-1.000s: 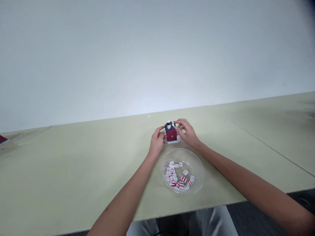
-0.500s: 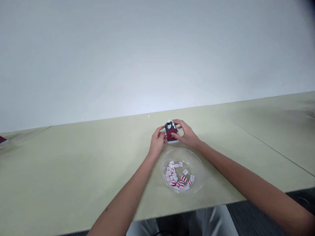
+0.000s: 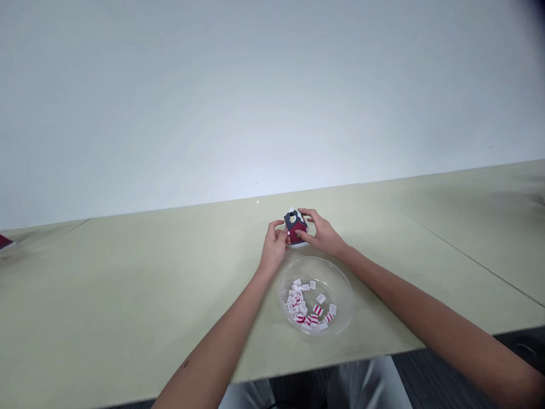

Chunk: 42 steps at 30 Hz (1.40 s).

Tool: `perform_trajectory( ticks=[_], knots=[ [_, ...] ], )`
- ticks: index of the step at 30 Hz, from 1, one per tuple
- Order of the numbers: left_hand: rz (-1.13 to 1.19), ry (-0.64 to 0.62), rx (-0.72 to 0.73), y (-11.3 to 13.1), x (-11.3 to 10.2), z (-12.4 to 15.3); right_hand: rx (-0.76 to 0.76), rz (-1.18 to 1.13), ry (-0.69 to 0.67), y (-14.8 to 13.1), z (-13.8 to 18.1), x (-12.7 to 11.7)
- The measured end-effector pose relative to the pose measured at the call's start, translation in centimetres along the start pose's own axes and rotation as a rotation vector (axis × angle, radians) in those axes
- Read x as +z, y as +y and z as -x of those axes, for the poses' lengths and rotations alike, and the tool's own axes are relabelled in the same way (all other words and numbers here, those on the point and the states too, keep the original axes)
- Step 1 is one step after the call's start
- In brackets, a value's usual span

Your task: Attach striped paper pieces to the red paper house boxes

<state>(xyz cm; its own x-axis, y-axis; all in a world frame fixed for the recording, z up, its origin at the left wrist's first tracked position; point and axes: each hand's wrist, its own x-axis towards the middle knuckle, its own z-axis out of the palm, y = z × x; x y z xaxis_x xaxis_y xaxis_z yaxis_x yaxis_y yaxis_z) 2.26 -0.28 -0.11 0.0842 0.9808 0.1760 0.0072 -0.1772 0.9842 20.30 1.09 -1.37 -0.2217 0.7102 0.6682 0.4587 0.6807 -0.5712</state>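
Observation:
A small toy house (image 3: 297,229) with dark red walls, a dark roof with white patches and a white base stands upright on the table, held between my two hands. My left hand (image 3: 273,248) is closed at the house's left side, thumb and fingers against the wall. A tiny white bit shows by its thumb tip; whether it is loose or part of the house I cannot tell. My right hand (image 3: 322,234) grips from the right, thumb on the red front and forefinger up at the roof. The house's far side is hidden.
Close in front of the house, a clear round bowl (image 3: 347,289) holds several small white pieces (image 3: 297,301), some red-striped. A tiny white scrap (image 3: 258,202) lies near the wall. Part of a dark red object (image 3: 5,242) shows at the far left edge.
The left forefinger has lifted slightly away from the roof, and the left thumb has shifted a little along the wall. The right hand keeps its grip; the house has barely moved.

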Motion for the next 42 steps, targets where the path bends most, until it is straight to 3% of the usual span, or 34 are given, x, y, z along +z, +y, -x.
perform_trajectory(
  ticks=[25,42],
  knots=[
    [0.026,-0.011,0.050,-0.59,0.07,-0.20,0.010,0.004,-0.028,0.52,0.07,0.24],
    [-0.027,0.102,0.092,-0.91,-0.26,-0.34,0.010,0.009,-0.030,0.51,0.03,0.29]
  ],
)
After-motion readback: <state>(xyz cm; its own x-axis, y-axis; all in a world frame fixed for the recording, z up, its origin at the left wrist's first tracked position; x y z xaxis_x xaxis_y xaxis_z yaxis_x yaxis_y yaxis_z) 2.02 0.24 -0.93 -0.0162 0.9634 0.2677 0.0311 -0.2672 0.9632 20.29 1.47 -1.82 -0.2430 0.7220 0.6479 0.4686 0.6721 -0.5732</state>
